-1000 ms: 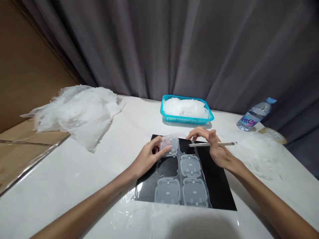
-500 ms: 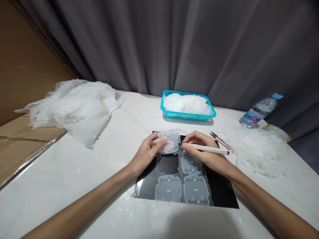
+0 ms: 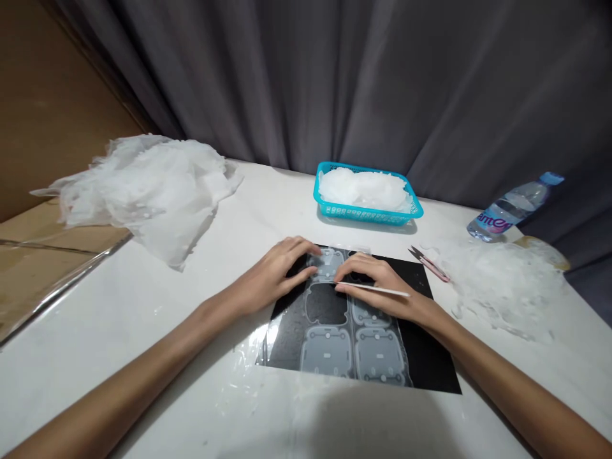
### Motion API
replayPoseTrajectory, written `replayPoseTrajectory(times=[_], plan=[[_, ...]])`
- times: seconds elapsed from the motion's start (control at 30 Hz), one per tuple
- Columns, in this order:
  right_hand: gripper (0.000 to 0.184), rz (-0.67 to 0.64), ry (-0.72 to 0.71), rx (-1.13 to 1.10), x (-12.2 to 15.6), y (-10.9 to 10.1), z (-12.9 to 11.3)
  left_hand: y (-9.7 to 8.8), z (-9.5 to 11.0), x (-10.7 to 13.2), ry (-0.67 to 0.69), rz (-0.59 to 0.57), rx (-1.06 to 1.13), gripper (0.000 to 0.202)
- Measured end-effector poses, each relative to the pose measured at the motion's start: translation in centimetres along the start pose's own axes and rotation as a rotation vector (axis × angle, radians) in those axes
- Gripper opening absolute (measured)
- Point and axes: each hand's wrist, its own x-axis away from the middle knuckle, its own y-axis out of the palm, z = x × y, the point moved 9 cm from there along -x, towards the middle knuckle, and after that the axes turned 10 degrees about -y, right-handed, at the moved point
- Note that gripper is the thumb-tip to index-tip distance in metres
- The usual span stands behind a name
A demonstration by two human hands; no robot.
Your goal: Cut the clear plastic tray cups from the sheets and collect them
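Note:
My left hand point(image 3: 289, 271) lies at the upper left of a clear sheet with grey rounded-square pieces, thumb and fingers apart. Its fingertips rest at the left edge of the top-left piece point(image 3: 329, 262). My right hand point(image 3: 375, 277) is bent over the sheet, gripping a thin white pen-like tool point(image 3: 385, 291) that points left; its tip is hidden at the fingers. Below the top-left piece is a dark rounded cut-out point(image 3: 327, 304). Two more grey pieces point(image 3: 326, 350) show in the front row. Under the sheet lies a black board point(image 3: 435, 357).
Pink-handled snips point(image 3: 433, 266) lie right of the board, beside a heap of clear scraps point(image 3: 511, 293). A water bottle point(image 3: 514, 207) stands tilted in view behind them. At the back sits a blue basket point(image 3: 368, 213) of white pieces; a white filmy pile point(image 3: 157, 191) is left.
My left hand has let go of the raised top-left piece and its fingers have spread. That piece now lies flatter. My right hand has shifted slightly left, its tool turned lower and flatter.

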Motion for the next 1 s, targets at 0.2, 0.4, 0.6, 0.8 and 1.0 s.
replayPoseTrajectory(times=[0.2, 0.4, 0.6, 0.8, 1.0], plan=[[0.014, -0.041, 0.062, -0.062, -0.5, 0.1, 0.9, 0.8, 0.4, 0.1, 0.022, -0.057, 0.021, 0.024], [0.012, -0.075, 0.013, 0.03, 0.2, 0.5, 0.6, 1.0, 0.4, 0.5, 0.01, -0.002, -0.009, 0.024], [0.01, -0.078, -0.045, 0.102, 0.1, 0.6, 0.0, 0.5, 0.0, 0.8, -0.121, 0.095, -0.14, 0.026], [0.01, -0.092, -0.052, 0.145, 0.2, 0.6, 0.0, 0.7, -0.1, 0.8, -0.143, 0.081, -0.057, 0.021], [0.01, -0.11, -0.12, 0.233, 0.2, 1.0, -0.8, 0.8, -0.3, 0.8, -0.149, 0.079, -0.016, 0.02]])
